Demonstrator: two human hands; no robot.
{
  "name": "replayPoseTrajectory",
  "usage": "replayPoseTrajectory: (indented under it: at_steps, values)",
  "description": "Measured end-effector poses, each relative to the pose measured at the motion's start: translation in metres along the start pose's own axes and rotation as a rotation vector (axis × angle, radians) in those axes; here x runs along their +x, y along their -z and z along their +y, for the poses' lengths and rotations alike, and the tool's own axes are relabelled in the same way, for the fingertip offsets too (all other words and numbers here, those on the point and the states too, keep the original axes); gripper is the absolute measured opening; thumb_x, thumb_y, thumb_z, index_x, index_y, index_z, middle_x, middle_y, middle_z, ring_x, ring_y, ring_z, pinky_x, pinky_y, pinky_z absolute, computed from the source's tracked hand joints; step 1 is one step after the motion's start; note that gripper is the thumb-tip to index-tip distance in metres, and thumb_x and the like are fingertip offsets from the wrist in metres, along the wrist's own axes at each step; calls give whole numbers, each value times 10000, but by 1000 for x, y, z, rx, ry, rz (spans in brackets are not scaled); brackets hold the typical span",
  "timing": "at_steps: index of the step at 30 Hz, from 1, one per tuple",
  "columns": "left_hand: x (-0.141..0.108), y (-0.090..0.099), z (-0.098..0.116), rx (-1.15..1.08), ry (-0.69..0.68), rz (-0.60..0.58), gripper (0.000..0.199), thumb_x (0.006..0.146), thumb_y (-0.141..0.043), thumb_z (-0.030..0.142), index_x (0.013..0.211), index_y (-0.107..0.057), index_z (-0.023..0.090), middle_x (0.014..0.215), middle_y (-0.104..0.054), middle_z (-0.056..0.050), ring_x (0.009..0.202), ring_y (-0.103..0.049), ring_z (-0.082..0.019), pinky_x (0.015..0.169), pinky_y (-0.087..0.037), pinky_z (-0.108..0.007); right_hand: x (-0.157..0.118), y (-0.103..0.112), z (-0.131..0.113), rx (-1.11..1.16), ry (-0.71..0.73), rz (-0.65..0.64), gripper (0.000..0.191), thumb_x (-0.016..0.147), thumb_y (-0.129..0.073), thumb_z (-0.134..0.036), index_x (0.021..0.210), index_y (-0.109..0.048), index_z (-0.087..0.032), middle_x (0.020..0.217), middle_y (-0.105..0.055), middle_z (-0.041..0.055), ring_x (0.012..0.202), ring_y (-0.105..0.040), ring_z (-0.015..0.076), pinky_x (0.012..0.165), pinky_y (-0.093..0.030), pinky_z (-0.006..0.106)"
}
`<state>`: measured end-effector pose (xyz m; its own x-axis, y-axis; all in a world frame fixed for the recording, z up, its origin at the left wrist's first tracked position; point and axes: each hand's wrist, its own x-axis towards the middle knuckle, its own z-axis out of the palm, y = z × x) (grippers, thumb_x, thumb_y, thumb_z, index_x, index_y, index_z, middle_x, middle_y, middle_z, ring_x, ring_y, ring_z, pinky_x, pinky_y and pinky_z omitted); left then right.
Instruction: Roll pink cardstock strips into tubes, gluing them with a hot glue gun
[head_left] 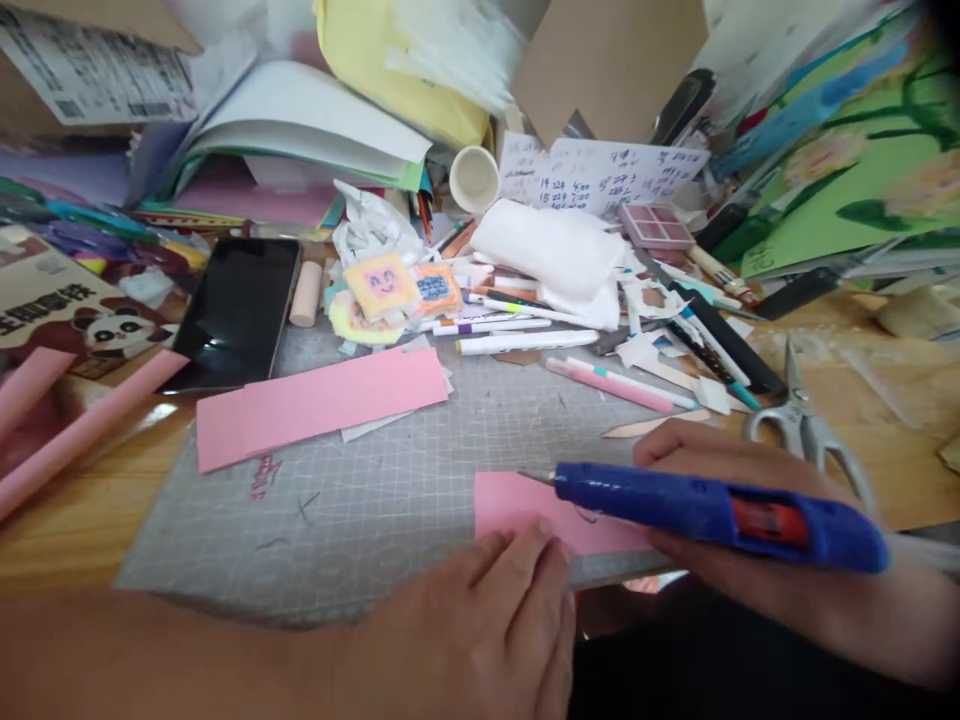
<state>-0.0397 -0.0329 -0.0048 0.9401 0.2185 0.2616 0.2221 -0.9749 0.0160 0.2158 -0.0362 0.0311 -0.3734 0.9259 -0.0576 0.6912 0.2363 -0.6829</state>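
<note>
My right hand [750, 480] is wrapped round a blue pen-like tool [675, 510] with a red part in its body. The tool's thin metal tip points left, over the upper edge of a small pink paper piece [502, 505]. My left hand [495, 610] lies with its fingers close together on the lower edge of that paper; whether they pinch it is hidden. A dark curved mark shows on the paper beneath the tool. Further left, pink paper strips [322, 405] overlap on the grey cutting mat [360, 500].
Scissors [802, 420] lie at the right. A black phone [240, 310] rests at the left beside a panda-printed packet [112, 320]. Pens [525, 342], paper scraps and a white roll [547, 245] crowd the back, near a cup [475, 180].
</note>
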Motion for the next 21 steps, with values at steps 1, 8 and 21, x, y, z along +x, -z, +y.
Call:
replayPoseTrajectory:
  at_steps: [1, 8, 21]
  values:
    - [-1, -1, 0, -16, 3, 12, 290, 919, -439, 141, 1110, -657, 132, 1187, -667, -98, 1087, -628, -246, 863, -540, -327, 6, -3, -4, -13, 32, -60, 128, 773, -660, -229, 889, -639, -279, 946, -634, 20, 859, -628, 204, 700, -532, 278]
    - [-3, -5, -3, -39, 34, 110, 270, 909, -461, 88, 1064, -667, 171, 1103, -709, -36, 1030, -650, -193, 809, -543, -283, 19, -16, -4, -16, 6, -208, 204, 749, -586, -148, 919, -580, -262, 886, -586, 2, 740, -617, 160, 611, -512, 265]
    - [-3, -5, -8, -106, 65, 105, 274, 899, -460, 76, 1016, -689, 169, 1104, -706, -45, 1007, -663, -184, 738, -572, -266, 16, -24, -7, -33, -56, -138, 73, 805, -514, -247, 860, -512, -295, 838, -568, -12, 709, -600, 173, 601, -483, 310]
